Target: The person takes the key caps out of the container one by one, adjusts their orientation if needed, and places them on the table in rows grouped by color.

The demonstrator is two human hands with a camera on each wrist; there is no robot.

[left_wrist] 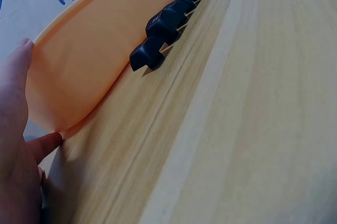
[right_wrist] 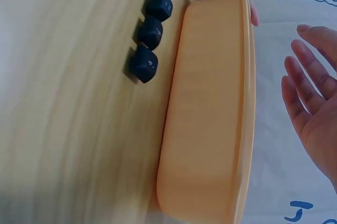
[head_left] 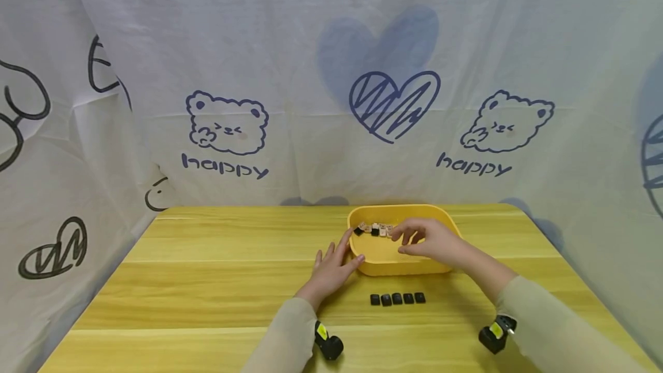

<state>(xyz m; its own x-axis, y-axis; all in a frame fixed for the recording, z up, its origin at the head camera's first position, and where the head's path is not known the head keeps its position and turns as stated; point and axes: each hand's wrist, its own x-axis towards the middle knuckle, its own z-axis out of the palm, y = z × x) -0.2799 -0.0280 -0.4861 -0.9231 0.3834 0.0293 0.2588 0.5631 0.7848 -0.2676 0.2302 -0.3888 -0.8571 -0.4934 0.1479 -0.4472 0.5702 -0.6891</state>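
Note:
A yellow plastic tray (head_left: pixel 404 268) stands at the back of the wooden table. My left hand (head_left: pixel 331 272) touches its left end, the thumb (left_wrist: pixel 21 58) at the rim and another finger low on the outer wall. Inside the tray lies a cluster of small keycaps (head_left: pixel 383 229), mostly pale with a couple of black ones. Above the tray my right hand (head_left: pixel 432 239) hovers with loosely bent fingers (right_wrist: pixel 305 60), and nothing shows between them. In front of the tray, several black keycaps (head_left: pixel 397 299) form a neat row.
The wooden table (head_left: pixel 217 292) stretches left of the tray and toward the front. A white cloth (head_left: pixel 311 148) printed with hearts and bears hangs behind it and at the sides. Each wrist wears a small black camera (head_left: pixel 331 346).

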